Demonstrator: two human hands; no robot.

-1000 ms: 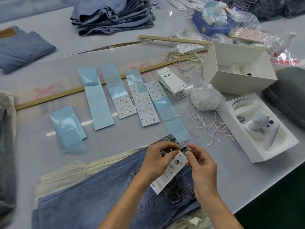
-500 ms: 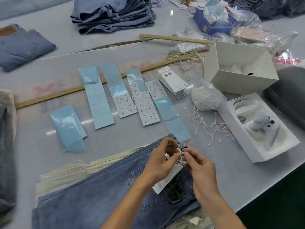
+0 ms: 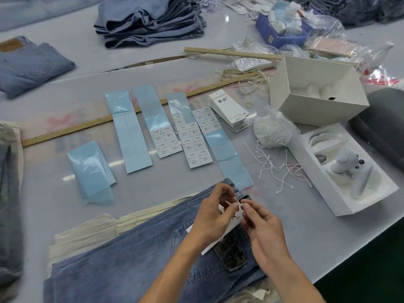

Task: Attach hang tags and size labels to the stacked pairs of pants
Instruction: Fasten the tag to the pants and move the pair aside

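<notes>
Closing together since a second ago, the left hand (image 3: 209, 217) and right hand (image 3: 260, 224) each pinch the thin white string loop (image 3: 238, 204), suggesting the white paper hang tag (image 3: 231, 226) is nearly fastened to the blue denim pants (image 3: 131, 259).

**A count of the table**

Around the long wooden ruler (image 3: 122, 122) lay four flat blue label strips (image 3: 132, 136), plus one crumpled backing sheet (image 3: 91, 171) nearer me. Beyond it sat two denim piles (image 3: 148, 20); to its right, two white boxes (image 3: 317, 92), one hang-tag stack (image 3: 229, 108), a second ruler (image 3: 231, 53). Two hands (image 3: 213, 217) worked.
</notes>
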